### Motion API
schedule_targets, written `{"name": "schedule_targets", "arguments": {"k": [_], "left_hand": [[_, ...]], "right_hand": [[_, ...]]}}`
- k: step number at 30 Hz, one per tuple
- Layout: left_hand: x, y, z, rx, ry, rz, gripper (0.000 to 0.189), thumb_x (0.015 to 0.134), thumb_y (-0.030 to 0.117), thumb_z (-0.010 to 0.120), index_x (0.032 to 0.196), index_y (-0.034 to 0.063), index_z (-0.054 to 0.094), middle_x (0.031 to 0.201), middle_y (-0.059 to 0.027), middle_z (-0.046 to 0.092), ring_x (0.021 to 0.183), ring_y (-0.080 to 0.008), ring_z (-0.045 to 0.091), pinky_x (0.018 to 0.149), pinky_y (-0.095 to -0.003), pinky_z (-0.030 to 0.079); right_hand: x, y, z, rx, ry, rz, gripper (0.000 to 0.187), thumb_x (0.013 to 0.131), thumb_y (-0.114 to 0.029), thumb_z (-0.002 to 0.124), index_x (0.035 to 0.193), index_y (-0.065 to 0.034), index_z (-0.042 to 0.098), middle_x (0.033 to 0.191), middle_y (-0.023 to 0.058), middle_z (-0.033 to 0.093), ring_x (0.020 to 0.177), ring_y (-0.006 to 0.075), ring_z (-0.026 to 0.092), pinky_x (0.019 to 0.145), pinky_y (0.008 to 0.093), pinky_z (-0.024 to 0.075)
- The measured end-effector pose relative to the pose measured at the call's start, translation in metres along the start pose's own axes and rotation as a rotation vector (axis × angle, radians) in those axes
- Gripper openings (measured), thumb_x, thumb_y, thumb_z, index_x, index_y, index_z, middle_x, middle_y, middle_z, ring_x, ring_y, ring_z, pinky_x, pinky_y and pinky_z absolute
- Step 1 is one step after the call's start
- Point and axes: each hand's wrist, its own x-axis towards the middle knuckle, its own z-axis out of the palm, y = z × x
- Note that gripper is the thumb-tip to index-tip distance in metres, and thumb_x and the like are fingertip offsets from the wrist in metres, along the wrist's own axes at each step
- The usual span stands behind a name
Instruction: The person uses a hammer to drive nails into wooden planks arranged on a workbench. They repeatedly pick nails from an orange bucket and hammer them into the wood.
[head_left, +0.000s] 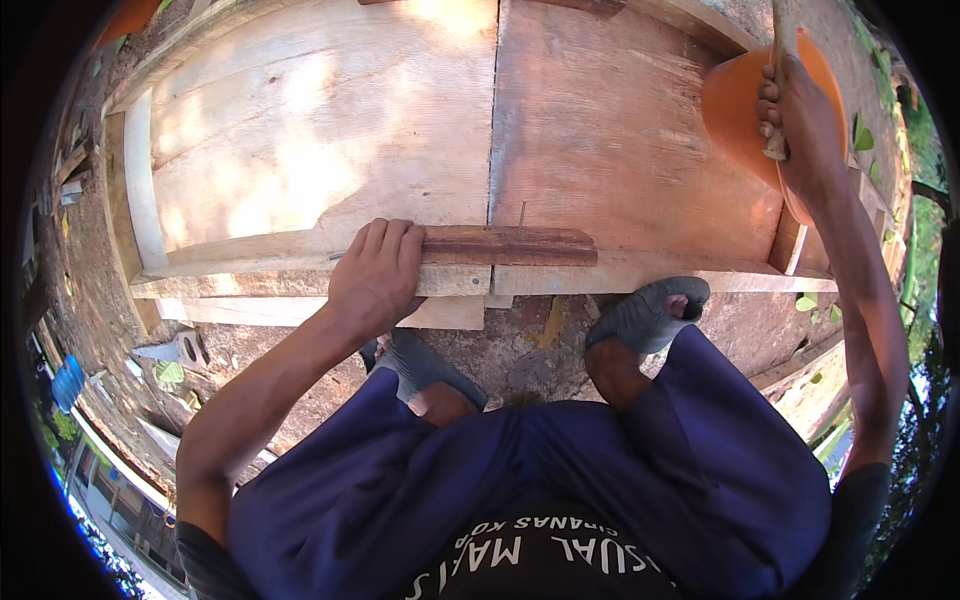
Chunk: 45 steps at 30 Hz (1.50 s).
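Observation:
My left hand (379, 274) grips the left end of a short reddish wooden batten (510, 246), pressing it along the near frame rail (600, 277) across the seam of two plywood panels (300, 135). A nail (522, 217) stands partly driven near the batten's right part. Raised at the right, my right hand (799, 124) is closed around a wooden tool handle (780, 82); the tool's head is out of view. An orange plastic tub (739, 120) lies behind and beside that hand.
A handsaw (176, 351) lies on the ground at the left, near wood offcuts and a blue object (67, 384). My feet, in grey shoes, stand just below the near rail. Another dark batten (577, 6) crosses the seam at the far edge. Leaves lie at the right.

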Motion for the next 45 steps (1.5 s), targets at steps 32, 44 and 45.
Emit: {"name": "schedule_targets", "arguments": {"k": [32, 44, 45], "left_hand": [[-0.012, 0.002, -0.005, 0.019, -0.039, -0.066, 0.084, 0.063, 0.025, 0.093, 0.128, -0.0038, 0.05, 0.12, -0.0177, 0.057, 0.109, -0.0349, 0.057, 0.097, -0.0428, 0.048], [-0.007, 0.004, -0.006, -0.01, -0.029, -0.08, 0.083, 0.063, 0.027, 0.094, 0.127, -0.0027, 0.051, 0.119, -0.0173, 0.057, 0.111, -0.0349, 0.056, 0.099, -0.0436, 0.047], [-0.006, 0.005, -0.005, -0.023, -0.02, -0.084, 0.082, 0.063, 0.027, 0.094, 0.127, -0.0024, 0.051, 0.119, -0.0172, 0.057, 0.111, -0.0349, 0.056, 0.099, -0.044, 0.047]], "right_hand": [[-0.051, 0.004, -0.008, -0.605, -0.675, 0.464, 0.044, 0.107, -0.047, 0.047, 0.092, -0.0055, 0.055, 0.067, -0.0038, 0.046, 0.047, 0.004, 0.039, 0.038, 0.0218, 0.0352], [-0.044, 0.027, 0.015, -0.489, -0.498, 0.217, 0.049, 0.107, -0.053, 0.05, 0.099, -0.0054, 0.057, 0.071, -0.003, 0.046, 0.057, 0.0082, 0.044, 0.053, 0.0274, 0.0408], [-0.045, 0.03, 0.01, -0.544, -0.553, 0.247, 0.051, 0.106, -0.054, 0.051, 0.099, -0.0036, 0.058, 0.072, -0.0003, 0.049, 0.06, 0.012, 0.049, 0.058, 0.0318, 0.0451]]}}
